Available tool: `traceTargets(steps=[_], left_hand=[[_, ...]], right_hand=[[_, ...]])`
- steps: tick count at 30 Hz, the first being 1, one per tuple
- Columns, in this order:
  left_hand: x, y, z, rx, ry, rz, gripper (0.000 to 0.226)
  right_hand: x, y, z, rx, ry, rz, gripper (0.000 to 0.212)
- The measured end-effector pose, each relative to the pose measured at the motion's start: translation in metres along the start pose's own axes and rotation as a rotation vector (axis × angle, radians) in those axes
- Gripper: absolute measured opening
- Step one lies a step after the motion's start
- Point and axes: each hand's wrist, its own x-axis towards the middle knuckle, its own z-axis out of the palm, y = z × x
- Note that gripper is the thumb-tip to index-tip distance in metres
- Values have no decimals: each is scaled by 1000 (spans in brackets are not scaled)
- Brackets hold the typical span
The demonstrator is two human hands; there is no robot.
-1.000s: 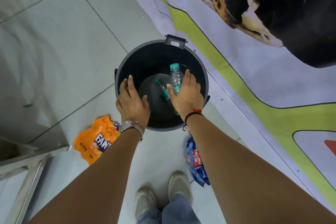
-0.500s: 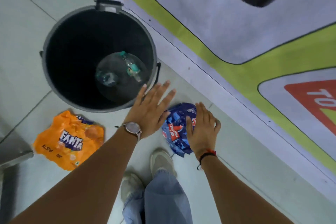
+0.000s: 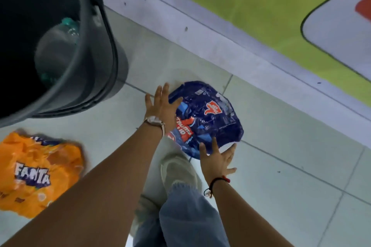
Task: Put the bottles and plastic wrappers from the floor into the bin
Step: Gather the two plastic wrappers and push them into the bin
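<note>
A crumpled blue plastic wrapper (image 3: 208, 118) lies on the tiled floor in the middle of the view. My left hand (image 3: 160, 106), with a wristwatch, rests flat against its left edge with fingers spread. My right hand (image 3: 217, 158) touches its near right edge, fingers also spread. Neither hand has closed around it. An orange Fanta wrapper (image 3: 38, 172) lies on the floor at the lower left. The dark grey bin (image 3: 96, 62) stands at the upper left, with clear bottles with green caps (image 3: 58, 46) lying inside it.
A large printed banner (image 3: 251, 6) in white, green and red covers the floor along the top right. My shoes (image 3: 178, 168) and a jeans leg stand just below the blue wrapper.
The view has swung down and right, closer to the floor. Both hands left the bin, where a bottle dropped in, and now sit on either side of the blue wrapper.
</note>
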Motion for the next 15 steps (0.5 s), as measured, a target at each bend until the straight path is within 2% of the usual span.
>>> traceTargets(steps=[3,7,11,15], left_hand=[[11,-7,17,67,-115,-35,63],[8,-8,22,-42,-93,-92,53],[-21,-15,17,-114,-26,-102,49],[-71,-37,10,-182,-13,-200,50]], right_hand=[[12,1,13,224,-40,134,53],[20,-2,19,354,-23,16,51],[7,-10,9,326,70,-77,49],[-27,-22,-6,202,124,-236,47]])
